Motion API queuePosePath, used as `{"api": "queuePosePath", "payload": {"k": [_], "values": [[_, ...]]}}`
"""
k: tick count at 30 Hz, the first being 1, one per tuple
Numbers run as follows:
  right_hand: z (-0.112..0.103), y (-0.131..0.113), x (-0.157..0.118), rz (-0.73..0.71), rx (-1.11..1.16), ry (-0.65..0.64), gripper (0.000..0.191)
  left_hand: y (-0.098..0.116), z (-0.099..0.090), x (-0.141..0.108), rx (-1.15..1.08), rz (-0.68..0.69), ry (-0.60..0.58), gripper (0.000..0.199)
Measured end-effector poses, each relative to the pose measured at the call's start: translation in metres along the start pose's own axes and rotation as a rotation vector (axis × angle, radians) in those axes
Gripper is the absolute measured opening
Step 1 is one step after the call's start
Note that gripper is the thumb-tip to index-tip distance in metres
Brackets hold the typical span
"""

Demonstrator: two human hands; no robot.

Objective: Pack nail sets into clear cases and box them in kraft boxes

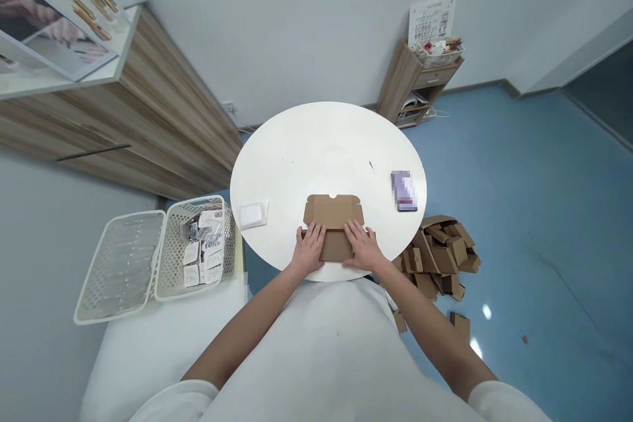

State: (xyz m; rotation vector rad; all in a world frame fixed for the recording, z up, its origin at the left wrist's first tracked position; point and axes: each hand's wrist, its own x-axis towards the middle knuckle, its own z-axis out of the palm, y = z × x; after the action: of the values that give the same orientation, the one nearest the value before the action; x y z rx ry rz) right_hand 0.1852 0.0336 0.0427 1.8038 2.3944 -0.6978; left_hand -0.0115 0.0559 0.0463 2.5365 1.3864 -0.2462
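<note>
A brown cardboard box (336, 247) sits at the near edge of the round white table, its lid panel (333, 212) folded back flat away from me. The lid has side flaps and a small notch in its far edge. My left hand (309, 249) holds the box's left side, fingertips over the crease between lid and body. On the right side my right hand (363, 245) grips it in the same way, fingers bent over the top. My palms partly hide both ends of the box.
A white packet (253, 215) lies at the table's left, a purple blurred item (404, 191) at its right. An open white basket (171, 250) of small packets stands left. Several cardboard boxes (440, 254) pile up on the floor at right. A wooden cabinet (173, 105) borders the left.
</note>
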Motion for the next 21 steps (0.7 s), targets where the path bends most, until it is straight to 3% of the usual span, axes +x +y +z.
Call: {"api": "queuePosePath", "payload": {"k": [3,6,10,14,21], "values": [[0.008,-0.008,-0.003,0.023,-0.039,-0.077,0.105,-0.004,0.004,-0.010,-0.016,-0.032,0.013,0.099],[0.013,-0.009,-0.004,0.055,-0.043,-0.068,0.104,-0.016,0.011,-0.029,-0.015,-0.179,0.019,0.105],[0.017,-0.008,-0.006,0.035,-0.040,-0.057,0.104,-0.036,0.023,-0.056,-0.015,-0.305,0.020,0.093],[0.020,-0.008,-0.006,0.027,-0.043,-0.047,0.105,-0.042,0.030,-0.068,-0.074,-0.388,0.046,0.080],[0.023,-0.012,-0.008,0.033,-0.056,-0.064,0.104,-0.038,0.023,-0.063,-0.094,-0.310,0.131,0.073]]}}
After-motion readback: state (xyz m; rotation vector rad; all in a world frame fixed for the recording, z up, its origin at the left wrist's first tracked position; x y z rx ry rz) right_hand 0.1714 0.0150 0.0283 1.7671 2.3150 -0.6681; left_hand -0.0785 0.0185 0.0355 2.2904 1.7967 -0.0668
